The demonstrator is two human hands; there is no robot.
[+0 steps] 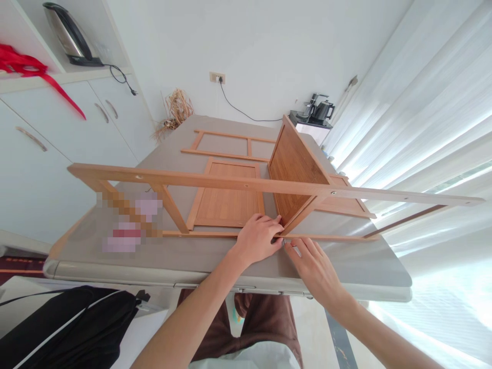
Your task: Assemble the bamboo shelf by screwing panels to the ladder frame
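Note:
A ladder-like wooden side frame (200, 179) stands on its long edge across the table, and a slatted wooden shelf panel (295, 169) stands upright against it. My left hand (259, 238) is closed around the frame's lower rail, where the panel's near corner meets it. Just to the right, my right hand (313, 261) has its thumb and fingertips pinched at the same joint. A small dark bit shows between the two hands, too small to name. A screw head (333, 192) sits in the upper rail above.
More wooden parts lie on the grey table (215, 264): a flat panel (228, 195), a second frame (223, 153) and another panel (342, 205). Blurred small items lie at the left. A kettle (71, 36) stands on a shelf; curtains (426, 113) hang at the right.

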